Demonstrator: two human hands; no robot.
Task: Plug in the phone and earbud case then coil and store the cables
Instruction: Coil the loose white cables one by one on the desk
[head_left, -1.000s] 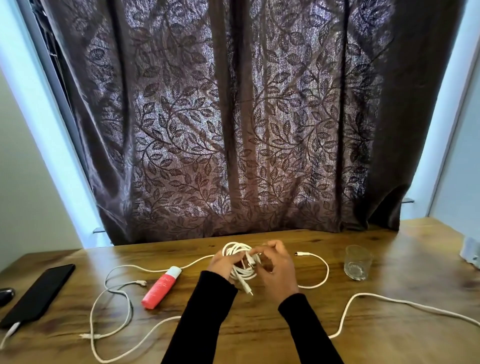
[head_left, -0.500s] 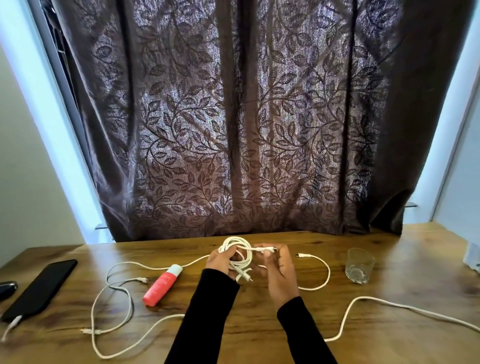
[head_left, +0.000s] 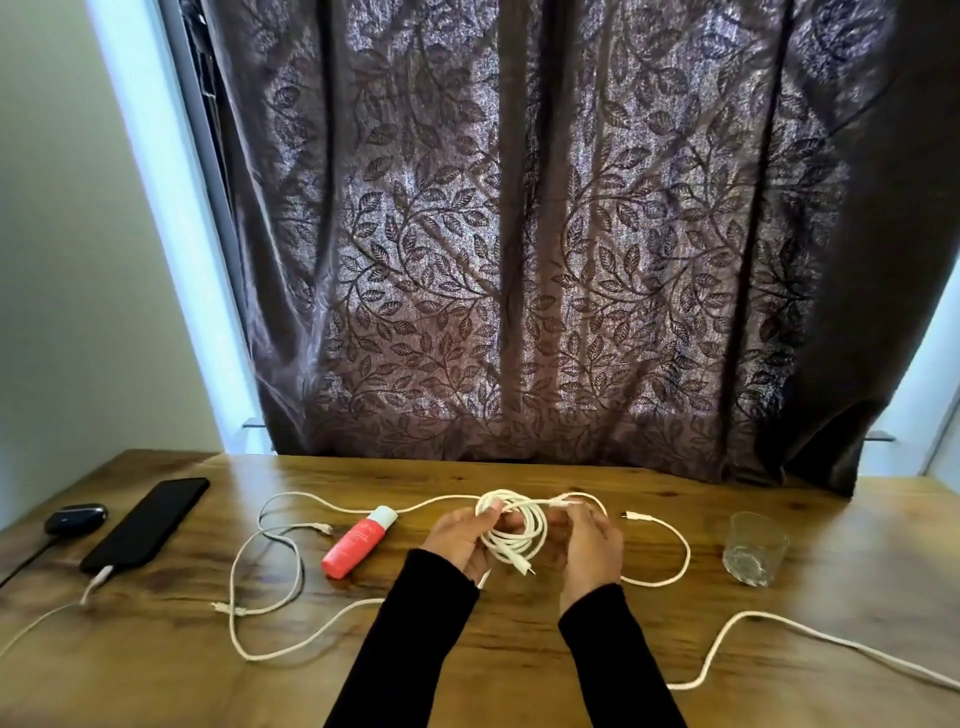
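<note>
From where I'm watching, the left hand (head_left: 460, 540) has its fingers curled round a coiled white cable (head_left: 514, 530), a bundle of several smooth round loops held just above the wooden table (head_left: 519, 649), with a connector tip poking out of the bottom of the coil. The right hand (head_left: 589, 545) is pinching a strand of that same cable across the top of the loops, fingers bent in on it. Both arms are in plain black sleeves. The table is warm brown wood with a pretty visible grain and darker knots. Over on the left a flat black phone (head_left: 148, 522) lies with a pale cable plugged into its near end, and just beside its far corner sits a small dark rounded earbud case (head_left: 77, 517) with a dark lead running off it toward the left edge. Another loose white cable (head_left: 270, 587) snakes around in big lazy curves left of the hands, and a further white run (head_left: 779, 623) crosses the table on the right, reaching the right edge. A coral-red tube with a pale cap (head_left: 358, 543) lies on its side near the left hand. A short clear glass tumbler (head_left: 756, 548) stands upright to the right. Behind it all hangs a dark brownish curtain (head_left: 519, 234) with a woven leaf-and-vine pattern, light glowing through the weave.
</note>
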